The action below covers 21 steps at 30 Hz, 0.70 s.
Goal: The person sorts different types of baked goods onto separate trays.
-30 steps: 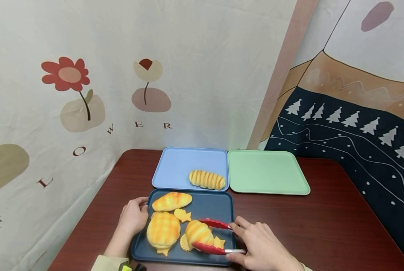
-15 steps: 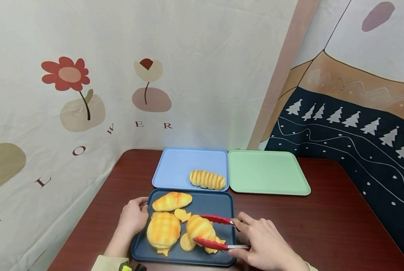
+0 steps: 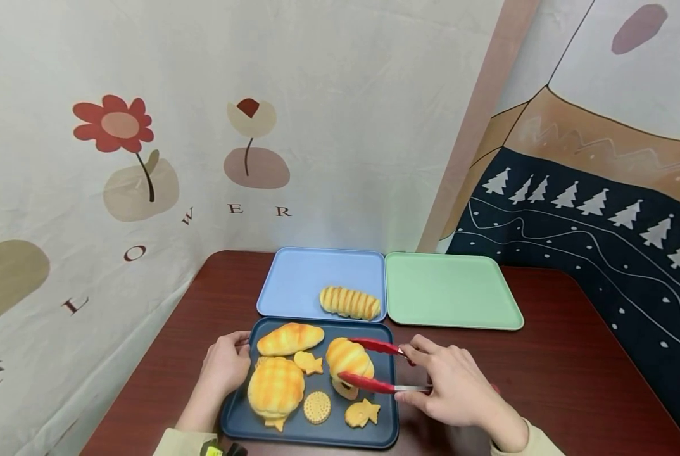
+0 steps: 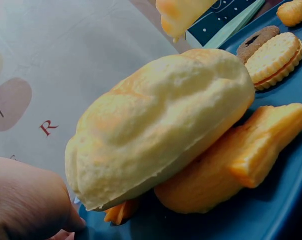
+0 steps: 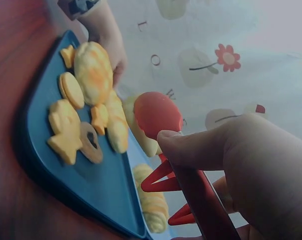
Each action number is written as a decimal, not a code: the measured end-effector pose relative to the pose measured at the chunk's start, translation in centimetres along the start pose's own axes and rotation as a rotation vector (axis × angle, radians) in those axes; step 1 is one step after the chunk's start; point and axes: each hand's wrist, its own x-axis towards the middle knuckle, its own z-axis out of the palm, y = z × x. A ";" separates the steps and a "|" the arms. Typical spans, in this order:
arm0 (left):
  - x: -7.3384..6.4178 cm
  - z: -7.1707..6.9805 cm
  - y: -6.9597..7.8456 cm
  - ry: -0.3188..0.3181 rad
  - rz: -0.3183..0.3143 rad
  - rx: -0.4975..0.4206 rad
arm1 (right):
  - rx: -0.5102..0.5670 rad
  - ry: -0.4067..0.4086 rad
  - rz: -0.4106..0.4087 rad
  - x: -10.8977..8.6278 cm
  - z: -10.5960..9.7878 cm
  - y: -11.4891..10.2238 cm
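Note:
My right hand holds red-tipped tongs. Between the tongs' tips is a striped, rounded bread roll, raised above the dark blue tray. In the right wrist view, the red tongs partly cover the roll. At the tray's left edge, my left hand grips the rim, its thumb on the edge and its other fingers mostly hidden. A large round bun and a long bread roll lie on that tray. Under the lifted roll a ring-shaped biscuit partly shows.
Fish-shaped biscuits and a round sandwich biscuit lie on the dark tray. Behind it stands a light blue tray bearing a ridged bread roll. A green tray adjoins it on the right. A printed cloth hangs behind the table.
The right hand has lifted the striped roll with the tongs, moving it away from me and to the right. The biscuits beneath it have come into view. The left hand stays put.

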 end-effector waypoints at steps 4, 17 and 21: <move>0.1 0.1 -0.1 0.001 0.000 0.000 | -0.044 0.027 0.014 0.4 -0.3 0.4; 0.1 0.2 -0.2 0.008 0.000 0.003 | -0.107 0.100 -0.030 2.1 -1.7 1.6; 0.1 0.3 -0.3 0.008 0.002 0.002 | -0.106 0.105 -0.026 2.8 -2.2 2.1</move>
